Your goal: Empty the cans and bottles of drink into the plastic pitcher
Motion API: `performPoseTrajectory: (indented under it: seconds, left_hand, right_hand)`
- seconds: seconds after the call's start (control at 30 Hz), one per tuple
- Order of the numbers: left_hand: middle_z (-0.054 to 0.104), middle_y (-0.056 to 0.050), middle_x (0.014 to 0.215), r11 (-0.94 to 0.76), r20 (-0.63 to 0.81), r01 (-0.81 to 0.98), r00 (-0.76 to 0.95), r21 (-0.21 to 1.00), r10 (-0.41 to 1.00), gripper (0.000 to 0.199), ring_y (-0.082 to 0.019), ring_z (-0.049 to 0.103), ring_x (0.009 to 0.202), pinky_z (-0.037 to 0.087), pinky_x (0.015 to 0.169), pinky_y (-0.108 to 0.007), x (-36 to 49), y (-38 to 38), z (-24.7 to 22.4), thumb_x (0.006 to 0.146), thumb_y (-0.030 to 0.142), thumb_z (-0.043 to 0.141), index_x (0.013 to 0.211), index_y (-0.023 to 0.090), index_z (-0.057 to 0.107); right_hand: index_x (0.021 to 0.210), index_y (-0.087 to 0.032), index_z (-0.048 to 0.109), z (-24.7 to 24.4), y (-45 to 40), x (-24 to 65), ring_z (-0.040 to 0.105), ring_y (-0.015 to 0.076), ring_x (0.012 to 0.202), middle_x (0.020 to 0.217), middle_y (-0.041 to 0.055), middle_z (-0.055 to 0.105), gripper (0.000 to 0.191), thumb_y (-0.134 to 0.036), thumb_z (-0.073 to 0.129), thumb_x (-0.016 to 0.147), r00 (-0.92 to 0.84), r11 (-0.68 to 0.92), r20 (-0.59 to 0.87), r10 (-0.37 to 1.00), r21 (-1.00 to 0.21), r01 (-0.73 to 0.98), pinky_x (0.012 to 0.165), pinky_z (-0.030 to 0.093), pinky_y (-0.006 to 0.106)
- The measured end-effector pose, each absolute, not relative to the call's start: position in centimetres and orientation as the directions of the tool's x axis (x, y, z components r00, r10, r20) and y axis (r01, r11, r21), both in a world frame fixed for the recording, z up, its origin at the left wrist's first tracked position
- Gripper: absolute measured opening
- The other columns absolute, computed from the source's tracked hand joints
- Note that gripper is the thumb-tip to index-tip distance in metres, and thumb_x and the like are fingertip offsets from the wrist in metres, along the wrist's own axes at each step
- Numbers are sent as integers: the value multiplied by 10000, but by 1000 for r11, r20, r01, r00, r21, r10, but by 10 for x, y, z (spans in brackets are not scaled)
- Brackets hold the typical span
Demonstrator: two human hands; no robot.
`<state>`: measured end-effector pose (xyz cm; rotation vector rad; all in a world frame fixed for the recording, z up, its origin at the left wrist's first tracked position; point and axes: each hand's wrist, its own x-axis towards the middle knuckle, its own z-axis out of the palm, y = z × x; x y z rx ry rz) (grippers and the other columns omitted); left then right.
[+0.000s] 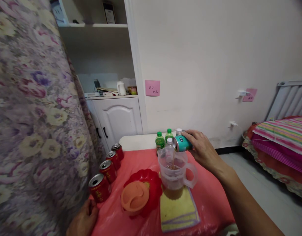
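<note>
My right hand (202,149) grips a teal can (182,143), tilted over a clear plastic pitcher (174,177). A thin brown stream falls from the can into the pitcher, which has brown liquid and foam inside. Under the pitcher lies a yellow cloth (177,213) with a purple edge. My left hand (84,218) rests at the table's left edge, just below the nearest red can (99,188); its fingers look curled, and nothing shows in them. An orange divided bowl (134,196) sits on a red scalloped plate (154,200) left of the cloth.
Several red cans, one of them here (108,171), line the left side of the red-covered table (138,160). Green-capped bottles (160,141) and clear bottles (169,143) stand behind the pitcher. A floral curtain (35,131) hangs close on the left; a bed (283,141) is at right.
</note>
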<state>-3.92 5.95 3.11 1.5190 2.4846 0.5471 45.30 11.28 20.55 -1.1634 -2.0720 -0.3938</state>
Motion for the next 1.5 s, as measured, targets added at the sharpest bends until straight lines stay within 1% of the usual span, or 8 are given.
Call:
performPoseTrajectory:
  seconds: [0.13,0.37,0.57,0.73,0.93,1.1,1.27,1.5]
  left_hand:
    - [722,-78,874,424,35,820,-472,384,881,274,-278,696,828,431,694,-337,-37,59,33,902,427,308,901,254,521]
    - [736,-95,906,423,48,823,-474,379,879,310,-296,703,836,438,698,-347,-39,61,29,905,440,300,993,252,531]
    - [751,-88,879,416,80,819,-482,394,873,266,-290,700,797,440,668,-341,-43,62,24,881,429,362,917,253,558]
    - [758,-107,949,402,100,825,-475,397,874,295,-291,707,837,452,702,-347,-44,62,23,893,442,344,957,249,557]
    - [736,-70,837,414,67,826,-472,382,879,263,-275,698,786,436,655,-325,-46,63,21,883,443,357,870,256,542]
    - [739,-75,830,409,107,831,-477,376,872,279,-273,698,775,432,643,-318,-46,63,19,889,444,350,897,251,552]
    - [754,-94,899,418,72,818,-481,396,874,286,-286,704,817,435,681,-335,-45,62,23,888,438,352,944,249,559]
    - [734,-76,871,414,56,816,-473,404,879,279,-284,691,813,419,672,-335,-44,61,24,891,445,332,883,255,535]
  right_hand:
    - [1407,-275,435,205,114,452,498,303,1254,1355,124,555,686,-12,506,778,-344,544,717,606,-58,837,1028,445,530]
    - [1394,-240,451,205,111,450,459,312,1294,1378,140,536,634,-7,476,804,-341,526,714,612,-45,849,1065,405,535]
    - [1424,-273,419,203,114,452,445,318,1303,1399,129,522,650,-17,459,828,-372,557,716,591,-28,830,1058,404,548]
    - [1431,-274,418,203,114,452,425,322,1323,1410,125,519,631,-31,458,849,-379,548,703,602,-19,836,1077,383,556]
    - [1412,-245,449,206,111,450,430,326,1318,1411,137,522,604,-34,472,847,-368,527,704,608,-11,850,1082,378,555]
    - [1396,-225,473,211,108,448,413,324,1329,1396,134,535,541,-45,429,887,-361,511,706,610,-1,860,1091,361,562]
    - [1397,-236,472,214,110,448,408,324,1334,1399,124,533,536,-52,449,894,-366,495,694,620,16,869,1098,353,549]
    - [1411,-229,459,218,111,448,403,319,1340,1406,125,526,556,-34,451,891,-405,482,666,627,76,873,1105,342,535]
